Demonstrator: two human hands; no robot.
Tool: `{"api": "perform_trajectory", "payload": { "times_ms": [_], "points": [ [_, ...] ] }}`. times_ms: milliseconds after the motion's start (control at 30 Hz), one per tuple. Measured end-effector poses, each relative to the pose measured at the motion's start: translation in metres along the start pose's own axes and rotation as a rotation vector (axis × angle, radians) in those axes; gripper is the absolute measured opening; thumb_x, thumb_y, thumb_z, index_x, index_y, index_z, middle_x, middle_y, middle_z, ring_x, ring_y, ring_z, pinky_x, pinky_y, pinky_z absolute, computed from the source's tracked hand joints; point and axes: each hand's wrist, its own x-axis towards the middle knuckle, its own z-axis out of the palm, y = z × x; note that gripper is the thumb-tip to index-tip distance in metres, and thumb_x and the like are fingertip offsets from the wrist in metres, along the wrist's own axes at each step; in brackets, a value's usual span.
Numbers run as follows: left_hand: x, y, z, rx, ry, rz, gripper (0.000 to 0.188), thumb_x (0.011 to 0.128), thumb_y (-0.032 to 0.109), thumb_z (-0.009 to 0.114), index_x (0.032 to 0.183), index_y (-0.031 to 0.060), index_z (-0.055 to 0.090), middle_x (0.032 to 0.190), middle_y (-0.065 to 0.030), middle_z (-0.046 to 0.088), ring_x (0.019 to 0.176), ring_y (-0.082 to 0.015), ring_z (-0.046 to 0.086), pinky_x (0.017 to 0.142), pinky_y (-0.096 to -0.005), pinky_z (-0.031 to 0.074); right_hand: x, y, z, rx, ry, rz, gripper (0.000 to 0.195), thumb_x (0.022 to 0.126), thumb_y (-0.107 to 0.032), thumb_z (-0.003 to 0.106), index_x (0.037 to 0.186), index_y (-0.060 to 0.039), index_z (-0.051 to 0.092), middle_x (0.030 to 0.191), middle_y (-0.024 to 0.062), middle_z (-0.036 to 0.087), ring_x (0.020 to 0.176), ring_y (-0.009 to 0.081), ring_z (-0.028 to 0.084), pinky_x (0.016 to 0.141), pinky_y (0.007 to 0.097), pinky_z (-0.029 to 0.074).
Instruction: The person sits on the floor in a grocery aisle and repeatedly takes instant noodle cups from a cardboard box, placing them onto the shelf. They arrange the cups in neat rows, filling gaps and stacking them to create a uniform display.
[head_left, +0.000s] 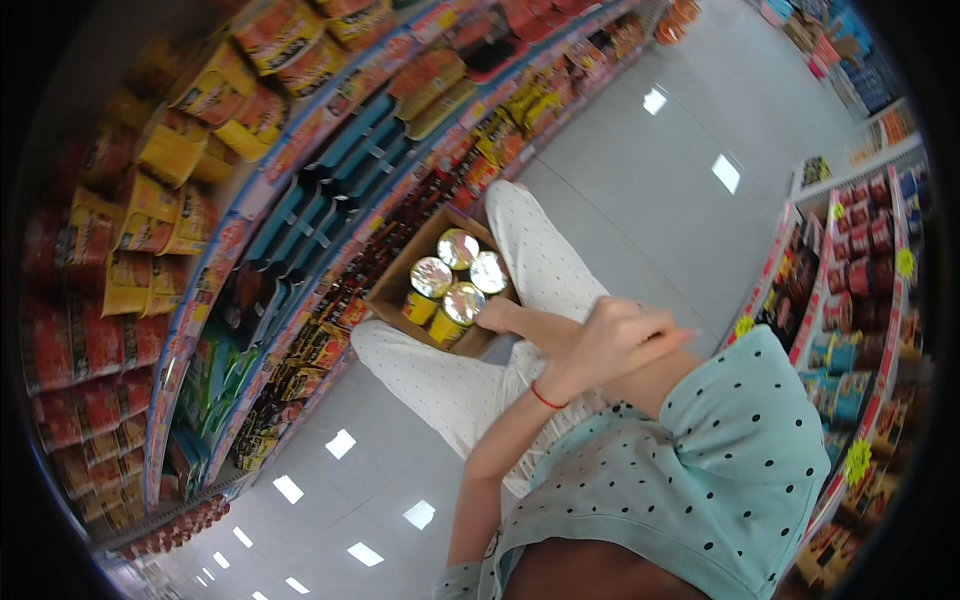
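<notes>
An open cardboard box (399, 287) stands before me between my bent knees, against the lower shelf. Inside it are several yellow instant-noodle cups (463, 301) with shiny foil lids. My right hand (498, 315) is closed at the near right corner of the box, beside the nearest cup; its fingertips are partly hidden. Across my right arm lies my left hand (626, 341), a red cord on its wrist. Its fingers are curled and blurred, and whether anything is between them is unclear.
On the left rises a long shelf (225, 225) with stacked yellow noodle cups (172, 150), blue trays (315, 202) and packets (495, 146). Another stocked shelf (832, 285) with red edging runs behind on the right. Grey tiled floor (637, 187) lies between them.
</notes>
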Motion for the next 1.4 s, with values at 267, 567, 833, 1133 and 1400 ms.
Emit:
{"api": "perform_trajectory", "payload": {
  "times_ms": [267, 567, 833, 1133, 1400],
  "points": [
    [-0.012, -0.013, -0.031, 0.279, 0.357, -0.064, 0.022, 0.079, 0.003, 0.067, 0.063, 0.0005, 0.051, 0.053, -0.0074, 0.049, 0.044, -0.0213, 0.048, 0.045, -0.0304, 0.039, 0.003, -0.004, -0.007, 0.002, 0.025, 0.029, 0.031, 0.074, -0.017, 0.065, 0.101, -0.0027, 0.063, 0.098, 0.0166, 0.067, 0.092, 0.0327, 0.065, 0.075, 0.0431, 0.053],
    [0.012, 0.031, -0.007, -0.29, -0.247, 0.105, 0.019, 0.091, 0.015, 0.049, 0.1, 0.003, 0.06, 0.087, -0.0158, 0.063, 0.084, -0.0332, 0.062, 0.074, -0.0401, 0.048, 0.006, -0.003, -0.01, -0.024, 0.014, 0.036, 0.031, 0.074, -0.017, 0.065, 0.102, -0.0042, 0.065, 0.102, 0.016, 0.066, 0.096, 0.0312, 0.064, 0.078, 0.042, 0.053],
    [-0.015, 0.002, -0.006, -0.237, -0.33, -0.252, 0.036, 0.097, 0.027, 0.041, 0.086, -0.0018, 0.06, 0.078, -0.0173, 0.062, 0.078, -0.0358, 0.06, 0.072, -0.0381, 0.047, 0.001, 0.001, 0.002, -0.054, -0.037, 0.069, 0.031, 0.074, -0.016, 0.066, 0.103, -0.0054, 0.067, 0.106, 0.0154, 0.066, 0.1, 0.0299, 0.063, 0.081, 0.041, 0.053],
    [-0.046, -0.055, -0.03, -0.085, -0.39, -0.576, 0.052, 0.099, 0.037, 0.037, 0.074, -0.0021, 0.06, 0.067, -0.0218, 0.059, 0.068, -0.0389, 0.057, 0.069, -0.0425, 0.045, 0.01, -0.005, -0.003, -0.079, -0.032, 0.188, 0.032, 0.074, -0.015, 0.069, 0.106, -0.0071, 0.068, 0.123, 0.0124, 0.055, 0.117, 0.0276, 0.051, 0.094, 0.0413, 0.045],
    [-0.095, -0.094, -0.068, -0.186, -0.032, -0.554, 0.035, 0.1, 0.019, 0.041, 0.095, -0.0032, 0.067, 0.098, -0.0158, 0.068, 0.096, -0.0264, 0.062, 0.087, -0.0334, 0.045, 0.04, 0.006, 0.025, -0.245, 0.183, 0.305, 0.072, 0.069, -0.01, 0.073, 0.132, -0.001, 0.039, 0.138, 0.0177, 0.037, 0.13, 0.0365, 0.035, 0.102, 0.0454, 0.04]
  ]
}}
